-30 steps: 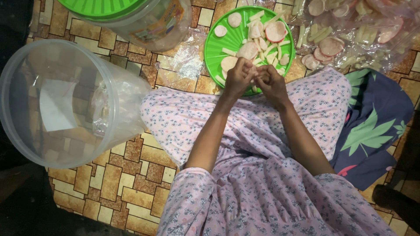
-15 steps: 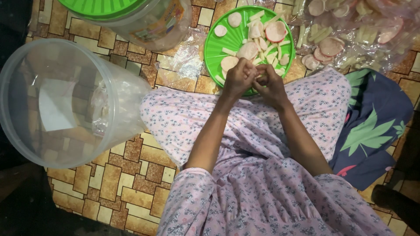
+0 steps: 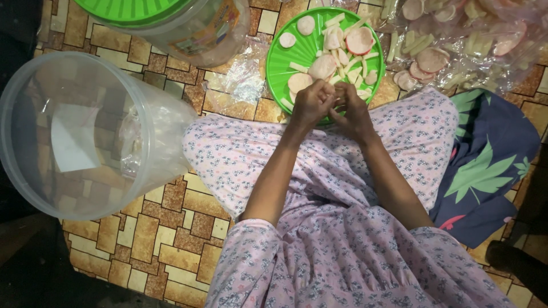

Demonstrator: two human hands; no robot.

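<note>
Head view shows my left hand (image 3: 311, 105) and right hand (image 3: 354, 111) pressed together, fingers closed on something too small to identify, at the near rim of the green plate (image 3: 277, 63); sorting crackers (image 3: 322, 65); next needs a careful pinch.

A large clear plastic jar (image 3: 85, 134) is seen lying on its side at the left, its open mouth turned toward the camera and a pale label showing through its wall. A second clear jar (image 3: 188, 31) closed by a green lid (image 3: 128, 8) is placed at the top edge, just beyond it. A crumpled piece of clear plastic wrap (image 3: 242, 80) is spread on the floor between the jars. The floor (image 3: 142, 239) is covered in a brown and cream brick pattern. A dark blue cloth (image 3: 485, 171) printed with green leaves is laid at the right.
</note>
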